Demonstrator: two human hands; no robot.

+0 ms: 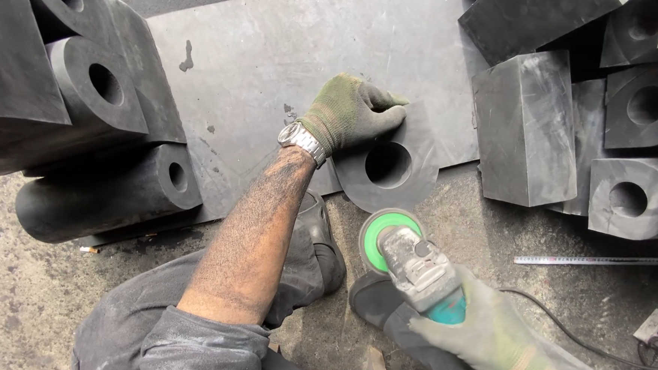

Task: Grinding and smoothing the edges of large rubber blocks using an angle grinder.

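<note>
Left hand [351, 111] in worn olive knit cloth glove, pressing on matt black rubber block [390, 166] with round hole, surface dusty and scuffed. Beside the block: grey matt rubber sheet [276, 54], smudged. Right hand [501, 340] in same grimy cloth glove, gripping angle grinder [415, 261]: dull scratched metal head, green disc, teal plastic body. Wristwatch [301, 140] shiny metal. Floor [492, 231] below the block rough gritty concrete.

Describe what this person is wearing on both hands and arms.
The left hand wears a worn olive-green knit glove, with a silver metal wristwatch at the wrist. The forearm is bare and dusted with dark grime; a grey sleeve is pushed up past the elbow. The right hand wears a similar dusty green glove with tan patches.
</note>
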